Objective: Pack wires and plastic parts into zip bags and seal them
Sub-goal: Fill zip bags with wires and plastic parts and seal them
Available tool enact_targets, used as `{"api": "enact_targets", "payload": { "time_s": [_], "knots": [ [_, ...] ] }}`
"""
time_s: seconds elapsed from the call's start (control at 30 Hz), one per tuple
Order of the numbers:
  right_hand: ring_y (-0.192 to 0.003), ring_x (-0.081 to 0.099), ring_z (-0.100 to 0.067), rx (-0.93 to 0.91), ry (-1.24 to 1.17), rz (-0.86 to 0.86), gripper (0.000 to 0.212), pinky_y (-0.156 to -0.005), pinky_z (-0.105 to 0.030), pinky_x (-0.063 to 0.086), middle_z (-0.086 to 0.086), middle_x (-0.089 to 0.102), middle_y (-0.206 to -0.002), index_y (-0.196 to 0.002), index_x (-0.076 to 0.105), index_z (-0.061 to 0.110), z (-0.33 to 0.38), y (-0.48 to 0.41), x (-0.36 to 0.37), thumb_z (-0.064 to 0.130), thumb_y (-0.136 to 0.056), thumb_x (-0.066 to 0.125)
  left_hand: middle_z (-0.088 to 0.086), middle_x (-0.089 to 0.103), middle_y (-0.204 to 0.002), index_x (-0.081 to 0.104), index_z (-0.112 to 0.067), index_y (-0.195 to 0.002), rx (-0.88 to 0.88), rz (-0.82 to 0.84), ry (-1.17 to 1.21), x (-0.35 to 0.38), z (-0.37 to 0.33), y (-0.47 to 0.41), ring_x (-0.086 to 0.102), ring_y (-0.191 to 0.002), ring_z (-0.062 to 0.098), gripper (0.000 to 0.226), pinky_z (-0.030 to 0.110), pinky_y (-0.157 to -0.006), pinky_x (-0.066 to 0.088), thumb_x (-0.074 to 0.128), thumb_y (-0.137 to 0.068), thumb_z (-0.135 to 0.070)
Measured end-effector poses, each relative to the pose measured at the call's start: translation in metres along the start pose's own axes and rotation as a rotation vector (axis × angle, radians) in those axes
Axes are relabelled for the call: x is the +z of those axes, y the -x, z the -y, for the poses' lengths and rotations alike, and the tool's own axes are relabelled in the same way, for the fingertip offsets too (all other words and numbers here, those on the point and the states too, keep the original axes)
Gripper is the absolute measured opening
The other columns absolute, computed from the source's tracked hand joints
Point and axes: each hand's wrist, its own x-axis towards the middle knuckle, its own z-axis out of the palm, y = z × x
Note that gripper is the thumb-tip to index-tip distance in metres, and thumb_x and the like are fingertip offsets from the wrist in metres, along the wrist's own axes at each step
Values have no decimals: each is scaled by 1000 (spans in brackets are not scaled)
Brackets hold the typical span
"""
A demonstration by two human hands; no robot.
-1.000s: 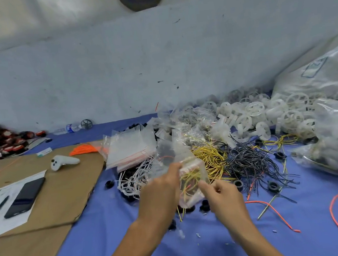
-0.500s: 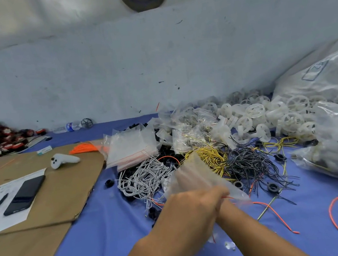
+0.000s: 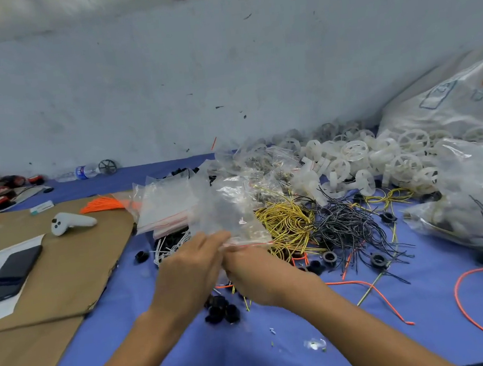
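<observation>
A clear zip bag (image 3: 229, 217) with a red seal strip stands up above the blue table cover, and both hands pinch its lower, red-striped edge. My left hand (image 3: 190, 273) grips it at the left, my right hand (image 3: 257, 273) next to it at the right. Its contents cannot be made out. Behind the bag lie yellow wires (image 3: 288, 225), black wires (image 3: 349, 225), white wires (image 3: 170, 244) and a heap of white plastic wheels (image 3: 360, 164). Small black plastic rings (image 3: 220, 308) lie just below my hands.
A stack of unused zip bags (image 3: 165, 205) lies at the back left of the pile. Cardboard (image 3: 74, 278) to the left carries a white controller (image 3: 70, 223), a phone (image 3: 8, 276) and orange wires (image 3: 102, 205). Large filled plastic sacks (image 3: 473, 188) crowd the right. Loose orange wires (image 3: 467, 302) trail at right.
A filled bag left my hands about a second ago. My hands dropped low, then rose again, and now hold a clear bag upright by its red seal edge.
</observation>
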Motion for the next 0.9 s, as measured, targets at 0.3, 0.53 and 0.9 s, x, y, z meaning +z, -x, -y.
{"api": "enact_targets", "payload": {
  "time_s": [0.3,0.53,0.9],
  "knots": [
    [-76,55,-27,690,120,-248,5,-58,-30,41,-9,64,-89,-94,51,11,-156,-19,-17,14,-91,47,-7,71,-107,69,-27,-117,-153,70,88,3,6,-2,69,-87,22,37,36,-64,54,46,-88,-24],
    [-74,58,-29,715,226,-199,10,-62,-31,45,-8,66,-82,-91,56,15,-182,-26,-9,17,-91,47,-9,70,-108,67,-28,-120,-124,68,102,-5,2,-5,68,-91,21,38,42,-67,56,44,-91,-29],
    [-127,40,-33,803,-158,-481,18,-106,-42,35,-8,53,-132,-100,73,33,-180,6,-63,42,-85,67,-13,64,-80,62,-32,-121,-154,76,173,8,1,5,63,-76,19,29,35,-61,48,62,-93,-25]
  ]
}}
